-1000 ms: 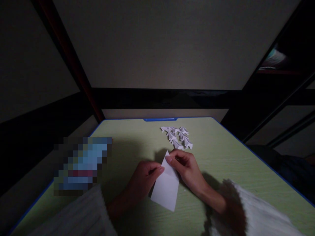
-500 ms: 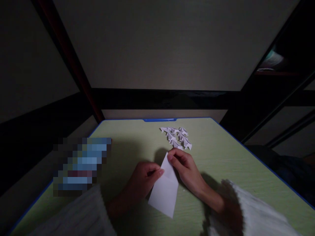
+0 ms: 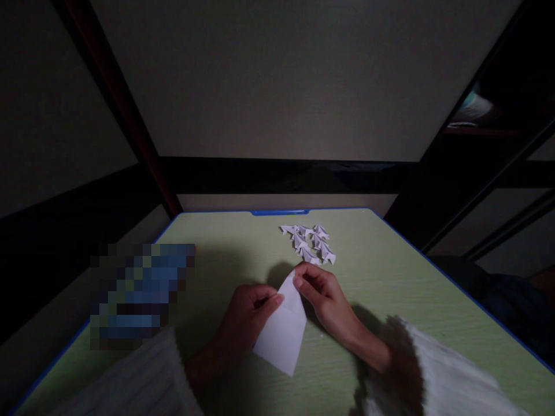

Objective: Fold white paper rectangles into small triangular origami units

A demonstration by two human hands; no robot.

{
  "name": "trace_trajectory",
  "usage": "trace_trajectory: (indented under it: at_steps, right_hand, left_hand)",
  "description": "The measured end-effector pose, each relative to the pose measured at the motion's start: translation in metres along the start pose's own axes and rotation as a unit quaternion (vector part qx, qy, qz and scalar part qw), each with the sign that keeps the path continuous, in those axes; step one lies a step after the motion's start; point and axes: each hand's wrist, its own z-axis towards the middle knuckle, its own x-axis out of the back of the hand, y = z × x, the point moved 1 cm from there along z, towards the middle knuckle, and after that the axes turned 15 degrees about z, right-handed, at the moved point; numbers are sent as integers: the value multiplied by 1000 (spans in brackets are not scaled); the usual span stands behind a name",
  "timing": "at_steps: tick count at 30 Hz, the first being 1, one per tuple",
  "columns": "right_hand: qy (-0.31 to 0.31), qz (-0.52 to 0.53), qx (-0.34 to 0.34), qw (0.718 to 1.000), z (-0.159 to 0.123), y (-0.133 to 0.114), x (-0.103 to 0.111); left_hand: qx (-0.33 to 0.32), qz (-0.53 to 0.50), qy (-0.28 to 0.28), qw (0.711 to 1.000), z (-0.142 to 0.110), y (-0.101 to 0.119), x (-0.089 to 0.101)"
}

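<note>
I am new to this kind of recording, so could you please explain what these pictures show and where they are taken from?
There is no machine here, just a person's two bare hands, in pale sleeves. One camera on the person's head looks forward and down. The left hand pinches the left edge of a folded sheet of white paper, while the right hand grips it near its pointed far end. Beyond them, a cluster of small folded paper pieces lies on the greenish, blue-edged table. Something at the table's left is pixelated, so I cannot say what it is.
</note>
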Motion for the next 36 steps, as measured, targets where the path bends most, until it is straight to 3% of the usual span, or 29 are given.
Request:
trace_trajectory:
  at_steps: [7, 15, 21, 27, 36]
  right_hand:
    - [19, -83, -39, 996, 0, 3, 1]
    - [12, -286, 41, 957, -4, -3, -5]
    - [-34, -269, 30, 962, -4, -3, -4]
    - [-16, -310, 28, 950, -5, -1, -6]
    - [-51, -284, 12, 958, -2, 2, -5]
  left_hand:
    - [-1, -6, 15, 1000, 0, -3, -1]
    - [-2, -5, 21, 1000, 0, 1, 0]
    - [22, -12, 38, 999, 0, 1, 3]
    - [28, -28, 60, 997, -1, 1, 2]
    - [37, -46, 97, 994, -1, 0, 5]
